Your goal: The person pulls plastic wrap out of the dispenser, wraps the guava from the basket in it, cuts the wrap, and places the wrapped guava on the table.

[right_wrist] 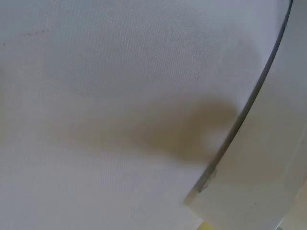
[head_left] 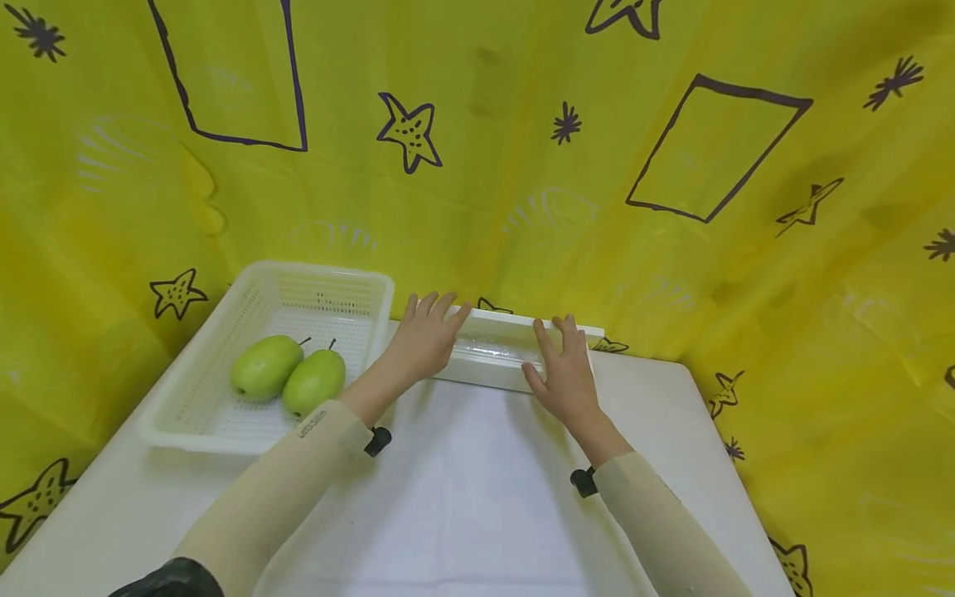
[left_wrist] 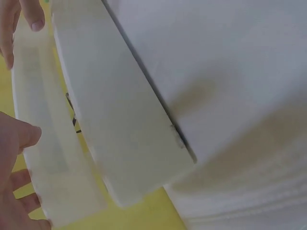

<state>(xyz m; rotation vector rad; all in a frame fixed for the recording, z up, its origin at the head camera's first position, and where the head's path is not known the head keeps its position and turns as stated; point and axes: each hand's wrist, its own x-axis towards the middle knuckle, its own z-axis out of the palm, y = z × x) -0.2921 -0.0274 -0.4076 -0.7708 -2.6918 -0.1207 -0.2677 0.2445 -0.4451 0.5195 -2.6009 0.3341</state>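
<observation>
A long white box (head_left: 483, 373) with a raised lid (left_wrist: 45, 143) lies near the table's back edge. Clear, shiny film (head_left: 496, 348) shows inside it. My left hand (head_left: 427, 340) reaches over the left end, its fingers loosely spread at the lid's outer edge; the thumb lies over the lid's near face in the left wrist view. Toward the right end, my right hand (head_left: 569, 381) has fingers at the lid's upper edge and its thumb apart from them, before the opening. The right wrist view shows the box's front (right_wrist: 254, 172) but no fingers.
To the left stands a white plastic basket (head_left: 201, 444) with two green pear-shaped fruits (head_left: 266, 367) in it. A white cloth (head_left: 462, 497) covers the table. Behind the box hangs a yellow patterned curtain (head_left: 492, 191), close to the table's back edge.
</observation>
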